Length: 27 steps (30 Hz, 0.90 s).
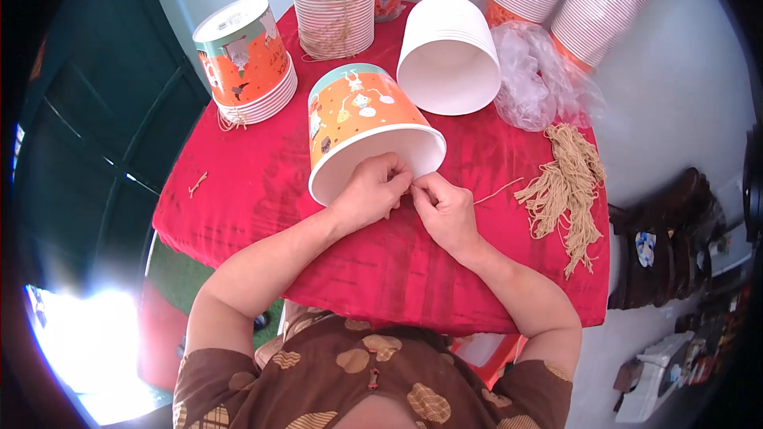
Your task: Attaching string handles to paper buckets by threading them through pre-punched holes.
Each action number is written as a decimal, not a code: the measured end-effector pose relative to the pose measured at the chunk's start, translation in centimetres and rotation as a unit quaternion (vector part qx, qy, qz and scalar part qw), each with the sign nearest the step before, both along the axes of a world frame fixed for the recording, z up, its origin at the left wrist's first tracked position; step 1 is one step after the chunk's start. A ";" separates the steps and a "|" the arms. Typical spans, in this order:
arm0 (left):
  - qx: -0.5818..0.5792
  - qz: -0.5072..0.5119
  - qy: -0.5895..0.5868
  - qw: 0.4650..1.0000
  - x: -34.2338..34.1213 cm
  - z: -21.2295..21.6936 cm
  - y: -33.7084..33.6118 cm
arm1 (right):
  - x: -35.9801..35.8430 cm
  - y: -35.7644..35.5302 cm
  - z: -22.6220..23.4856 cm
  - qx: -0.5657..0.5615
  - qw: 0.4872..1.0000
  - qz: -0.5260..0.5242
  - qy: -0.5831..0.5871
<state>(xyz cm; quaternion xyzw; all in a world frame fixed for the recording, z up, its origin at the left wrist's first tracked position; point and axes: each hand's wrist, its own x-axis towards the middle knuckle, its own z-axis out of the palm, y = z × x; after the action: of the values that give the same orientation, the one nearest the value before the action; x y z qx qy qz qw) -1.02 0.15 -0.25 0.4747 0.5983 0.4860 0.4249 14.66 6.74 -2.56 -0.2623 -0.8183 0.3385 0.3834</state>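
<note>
An orange printed paper bucket (366, 107) lies on its side on the table, its white mouth toward me. My left hand (372, 189) is closed in front of that mouth, fingers pinched near the lower right rim; what they pinch is hidden. Against it, fingertip to fingertip, my right hand (447, 213) is closed in a pinch at the same rim. A thin tan string (499, 191) runs out from behind the right hand across the cloth. Further right lies a loose bundle of cut tan strings (566, 191).
The table has a red cloth (262, 214). Behind stand a short upturned bucket stack (246, 63), a tall twine-wrapped stack (334, 8) and a white-mouthed stack on its side (449, 56). Plastic-wrapped stacks (608, 4) and crumpled clear plastic (528, 79) are back right. A string scrap (197, 184) lies left.
</note>
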 end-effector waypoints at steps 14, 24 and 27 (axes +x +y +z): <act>0.133 0.048 0.172 0.975 -0.4 -0.6 -0.1 | 0.1 0.0 0.2 0.038 0.999 -0.003 -0.021; 0.126 0.019 0.290 0.948 0.1 -0.8 -0.6 | 0.0 0.0 0.1 0.059 0.998 -0.002 -0.031; 0.123 0.015 0.284 0.951 0.1 -0.7 -0.6 | -0.1 -0.1 0.2 0.069 0.997 -0.006 -0.033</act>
<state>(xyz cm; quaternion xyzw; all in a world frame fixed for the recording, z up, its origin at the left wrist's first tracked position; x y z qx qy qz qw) -0.95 -0.43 -0.92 0.6323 0.6373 0.4071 0.1683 14.57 6.68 -2.37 -0.2509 -0.8504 0.2702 0.3753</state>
